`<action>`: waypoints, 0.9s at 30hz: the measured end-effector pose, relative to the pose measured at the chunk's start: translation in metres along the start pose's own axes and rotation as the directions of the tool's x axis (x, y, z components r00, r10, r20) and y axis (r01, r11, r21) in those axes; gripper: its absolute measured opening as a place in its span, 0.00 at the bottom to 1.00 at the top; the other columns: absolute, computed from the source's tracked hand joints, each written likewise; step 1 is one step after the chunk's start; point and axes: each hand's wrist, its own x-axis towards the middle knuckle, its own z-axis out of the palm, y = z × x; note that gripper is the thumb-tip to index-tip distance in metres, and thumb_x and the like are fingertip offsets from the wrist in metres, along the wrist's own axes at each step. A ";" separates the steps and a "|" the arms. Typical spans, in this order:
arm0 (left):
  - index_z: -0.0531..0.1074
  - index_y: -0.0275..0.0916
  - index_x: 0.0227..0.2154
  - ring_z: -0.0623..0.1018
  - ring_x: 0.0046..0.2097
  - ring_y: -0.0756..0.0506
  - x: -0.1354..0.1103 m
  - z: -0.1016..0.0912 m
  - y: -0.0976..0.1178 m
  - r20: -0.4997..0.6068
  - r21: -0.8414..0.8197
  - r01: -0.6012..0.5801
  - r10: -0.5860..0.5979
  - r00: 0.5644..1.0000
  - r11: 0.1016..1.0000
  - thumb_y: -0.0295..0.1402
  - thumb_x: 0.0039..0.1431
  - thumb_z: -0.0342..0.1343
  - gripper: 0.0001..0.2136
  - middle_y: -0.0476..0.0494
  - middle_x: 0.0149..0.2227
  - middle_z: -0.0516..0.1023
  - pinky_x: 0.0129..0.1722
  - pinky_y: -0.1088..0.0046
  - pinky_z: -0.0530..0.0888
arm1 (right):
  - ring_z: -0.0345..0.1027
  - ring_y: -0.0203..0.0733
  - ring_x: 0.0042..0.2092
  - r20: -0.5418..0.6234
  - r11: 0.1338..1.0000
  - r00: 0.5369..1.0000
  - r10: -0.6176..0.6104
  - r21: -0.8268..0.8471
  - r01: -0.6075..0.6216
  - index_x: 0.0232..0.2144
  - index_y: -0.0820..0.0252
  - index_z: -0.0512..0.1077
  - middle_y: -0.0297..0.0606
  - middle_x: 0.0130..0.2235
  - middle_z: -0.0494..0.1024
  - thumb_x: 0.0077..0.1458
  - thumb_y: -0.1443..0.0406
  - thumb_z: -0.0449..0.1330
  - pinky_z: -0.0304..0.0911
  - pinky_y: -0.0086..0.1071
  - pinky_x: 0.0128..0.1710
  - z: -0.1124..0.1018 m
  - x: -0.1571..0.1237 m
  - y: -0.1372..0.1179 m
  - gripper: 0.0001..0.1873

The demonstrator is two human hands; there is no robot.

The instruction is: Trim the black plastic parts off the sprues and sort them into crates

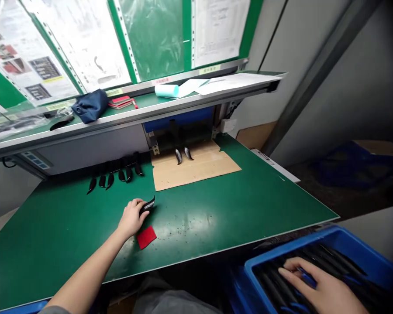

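Note:
My left hand rests on the green table, its fingers closed round a black curved ribbed part whose pointed tip sticks out to the right. A small red pad lies just below that hand. My right hand reaches into a blue bin at the lower right, fingers spread flat over several long black parts inside it. It grips nothing that I can see.
Several black curved parts lie in a row at the back left of the table. Two more sit on a cardboard sheet. A shelf above holds a dark blue pouch, red cards and papers.

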 end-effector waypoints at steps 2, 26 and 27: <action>0.66 0.44 0.53 0.68 0.51 0.41 -0.001 -0.012 -0.026 0.050 -0.076 -0.064 0.068 0.996 0.995 0.38 0.62 0.47 0.17 0.41 0.52 0.69 0.50 0.63 0.65 | 0.72 0.43 0.29 0.161 1.000 0.987 -0.020 0.022 0.017 0.28 0.55 0.73 0.35 0.26 0.76 0.44 0.46 0.59 0.67 0.28 0.30 0.028 0.006 -0.036 0.20; 0.69 0.36 0.48 0.73 0.50 0.40 -0.037 -0.055 0.038 0.338 -0.877 0.274 -0.101 0.936 -0.394 0.44 0.63 0.46 0.19 0.34 0.50 0.73 0.47 0.61 0.69 | 0.67 0.40 0.36 0.248 0.773 0.747 -0.616 0.371 0.514 0.47 0.54 0.70 0.37 0.36 0.75 0.56 0.62 0.60 0.62 0.33 0.37 0.166 0.014 -0.326 0.15; 0.69 0.37 0.48 0.72 0.50 0.40 -0.038 -0.059 0.045 0.362 -0.809 0.256 -0.104 0.926 -0.529 0.41 0.62 0.49 0.17 0.35 0.50 0.73 0.48 0.61 0.69 | 0.67 0.40 0.35 0.219 0.744 0.725 -0.653 0.367 0.559 0.47 0.54 0.71 0.38 0.35 0.76 0.57 0.62 0.59 0.62 0.33 0.37 0.162 0.019 -0.326 0.14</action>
